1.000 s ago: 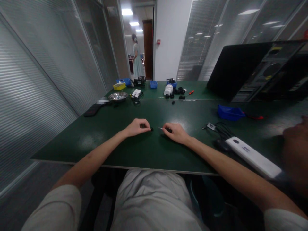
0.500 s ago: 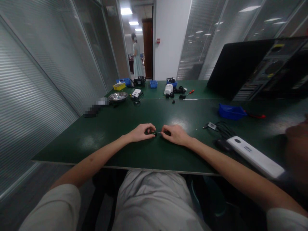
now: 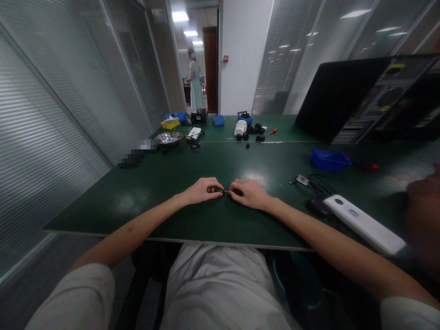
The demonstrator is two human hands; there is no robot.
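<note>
My left hand (image 3: 203,190) rests low over the green table, its thumb and fingers pinched on a small dark piece (image 3: 220,191). Facing it, my right hand (image 3: 252,194) is closed, fingertips gripping a thin pale rod (image 3: 226,190). The rod spans the narrow gap between the hands and seems to meet the dark piece; whether it is inserted cannot be told. Most of both things is hidden by my fingers, and their exact kind is too small to make out.
To the right lie a long white device (image 3: 364,224), a black cable (image 3: 319,183) and a blue tray (image 3: 330,160). Another person's blurred hand (image 3: 424,201) is at the right edge. A computer tower (image 3: 347,101) and a metal bowl (image 3: 168,139) stand farther back.
Both hands stay almost in place. The gap between my fingertips looks slightly narrower, and the dark piece sits a little differently in my left fingers.
</note>
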